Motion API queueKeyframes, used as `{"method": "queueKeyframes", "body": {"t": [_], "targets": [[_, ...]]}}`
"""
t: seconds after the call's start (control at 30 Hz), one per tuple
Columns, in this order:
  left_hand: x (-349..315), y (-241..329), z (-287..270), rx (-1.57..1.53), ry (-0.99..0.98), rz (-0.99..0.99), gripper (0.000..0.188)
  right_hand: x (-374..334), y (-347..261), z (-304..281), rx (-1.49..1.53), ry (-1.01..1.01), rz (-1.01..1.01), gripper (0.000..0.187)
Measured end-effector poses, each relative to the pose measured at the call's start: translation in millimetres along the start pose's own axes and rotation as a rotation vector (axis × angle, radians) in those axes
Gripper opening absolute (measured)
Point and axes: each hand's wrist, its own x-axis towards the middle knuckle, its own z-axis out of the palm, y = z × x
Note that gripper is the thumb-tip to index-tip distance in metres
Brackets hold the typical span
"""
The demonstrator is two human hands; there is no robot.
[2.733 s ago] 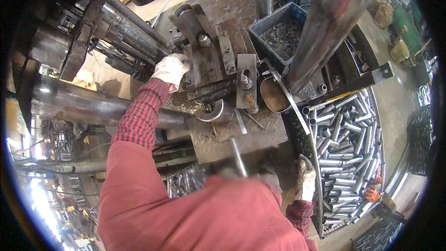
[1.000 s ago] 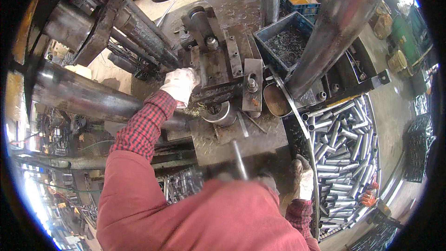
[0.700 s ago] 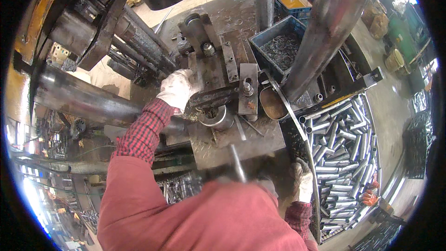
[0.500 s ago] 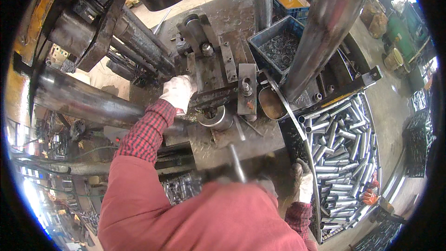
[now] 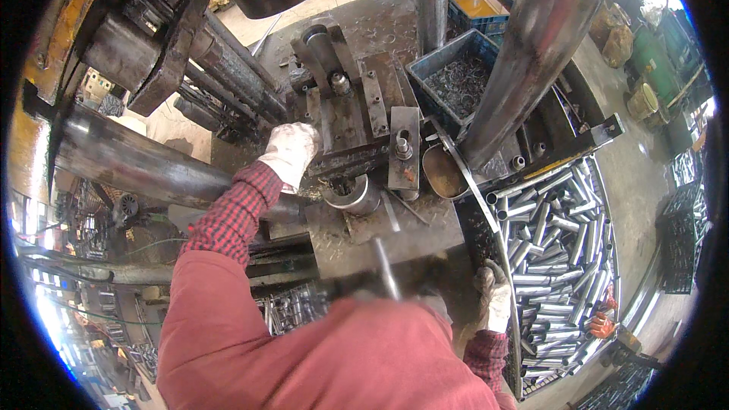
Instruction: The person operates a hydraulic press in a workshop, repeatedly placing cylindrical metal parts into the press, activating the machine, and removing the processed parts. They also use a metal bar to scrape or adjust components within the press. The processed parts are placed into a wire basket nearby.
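Observation:
My left hand (image 5: 291, 150), in a whitish work glove, is closed at the left end of a dark metal bar (image 5: 348, 157) across the machine's fixture. Whatever its fingers grip is hidden. Just right of it, a round metal collar (image 5: 353, 196) sits below the bar. An upright bolt and nut (image 5: 403, 147) stand on a steel block (image 5: 402, 175) at the bar's right end. Low on the right, my right hand (image 5: 495, 298), gloved with dark fingertips, is curled beside the wall of a bin (image 5: 515, 334). Its contents, if any, cannot be seen.
Many cut metal tubes (image 5: 554, 273) fill the bin on the right. A blue crate (image 5: 456, 76) of metal rings stands behind, near a small scoop-shaped container (image 5: 445, 172). Thick steel columns (image 5: 543, 53) rise around the fixture. An orange glove (image 5: 602, 325) lies on the tubes.
My left forearm has shifted slightly to the left while its hand stays by the bar's end. My right hand remains beside the bin.

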Motion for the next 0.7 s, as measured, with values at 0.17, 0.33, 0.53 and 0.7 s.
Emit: {"method": "queueKeyframes", "body": {"t": [0.17, 0.33, 0.53, 0.7], "targets": [[-9.0, -1.1, -4.9, -0.136, -0.016, -0.144, 0.044, -0.1, -2.3, -2.3, -0.072, 0.006, 0.035, 0.059], [8.2, 7.7, -10.9, 0.067, -0.167, 0.029, 0.049, 2.7, 0.7, -3.8, -0.070, 0.024, -0.017, 0.056], [-11.5, -1.7, -10.7, 0.006, -0.054, -0.083, 0.030, 7.1, 16.3, -6.0, 0.000, 0.069, -0.102, 0.061], [-3.4, 1.7, -7.2, 0.000, -0.073, 0.002, 0.024, 14.7, 27.4, -8.6, -0.006, 0.063, -0.082, 0.061]]}}
